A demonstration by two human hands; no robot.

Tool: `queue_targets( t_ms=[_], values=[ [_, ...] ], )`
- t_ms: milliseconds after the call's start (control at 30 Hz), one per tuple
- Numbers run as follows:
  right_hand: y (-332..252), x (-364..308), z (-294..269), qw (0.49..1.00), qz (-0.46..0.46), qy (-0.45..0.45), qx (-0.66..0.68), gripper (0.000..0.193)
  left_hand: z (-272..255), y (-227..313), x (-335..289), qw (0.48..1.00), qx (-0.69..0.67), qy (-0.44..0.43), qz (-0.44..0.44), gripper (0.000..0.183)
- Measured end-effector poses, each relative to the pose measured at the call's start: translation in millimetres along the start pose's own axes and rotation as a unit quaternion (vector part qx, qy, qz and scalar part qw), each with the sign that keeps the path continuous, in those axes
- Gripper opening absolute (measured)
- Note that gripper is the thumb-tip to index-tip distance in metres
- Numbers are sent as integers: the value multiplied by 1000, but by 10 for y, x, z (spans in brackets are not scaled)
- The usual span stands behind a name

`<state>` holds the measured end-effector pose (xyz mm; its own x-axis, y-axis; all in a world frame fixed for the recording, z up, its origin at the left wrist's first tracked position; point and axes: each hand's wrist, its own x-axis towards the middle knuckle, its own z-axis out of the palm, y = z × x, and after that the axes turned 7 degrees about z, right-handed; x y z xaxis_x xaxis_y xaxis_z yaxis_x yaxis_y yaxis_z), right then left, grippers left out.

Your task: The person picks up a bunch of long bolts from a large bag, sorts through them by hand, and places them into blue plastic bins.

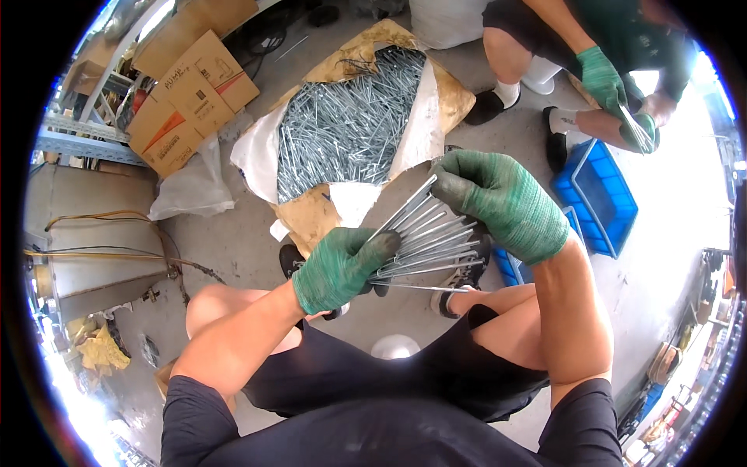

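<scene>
My left hand (338,268), in a green glove with darkened fingertips, is closed around one end of a bunch of long thin metal rods (429,237). The rods spread like a fan toward the right. At the upper edge of that fan, my right hand (506,202), gloved alike, pinches the far end of the topmost rod; its fingertips are partly hidden. Beyond my hands lies an opened sack (307,222) of brown paper with a white lining, heaped with loose rods (350,124) of the same look.
Blue plastic crates (603,198) stand on the floor to the right, one partly behind my right arm. At upper right a seated co-worker's green-gloved hand (601,78) is near similar rods. Left are a cardboard box (191,109), a plastic bag (194,183) and a metal cabinet with hoses (101,233).
</scene>
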<state>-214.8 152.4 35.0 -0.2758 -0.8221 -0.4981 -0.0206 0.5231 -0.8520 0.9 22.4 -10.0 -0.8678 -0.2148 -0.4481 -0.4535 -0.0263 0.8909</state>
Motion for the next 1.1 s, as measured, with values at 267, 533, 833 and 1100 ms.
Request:
queue_targets(
  t_ms=[267,533,833,1100],
  values=[
    [28,16,-72,998,-5,-61,-4,38,-28,-55,-23,999,-37,-32,7,59],
    [83,16,-17,996,-59,-39,61,35,3,-108,-7,995,-95,-34,0,39],
    [29,-38,-55,996,-68,-36,55,32,-40,-530,109,815,246,-19,525,90],
    [-5,-42,55,998,-65,-3,24,41,-65,-567,76,926,168,-61,331,85]
  ],
)
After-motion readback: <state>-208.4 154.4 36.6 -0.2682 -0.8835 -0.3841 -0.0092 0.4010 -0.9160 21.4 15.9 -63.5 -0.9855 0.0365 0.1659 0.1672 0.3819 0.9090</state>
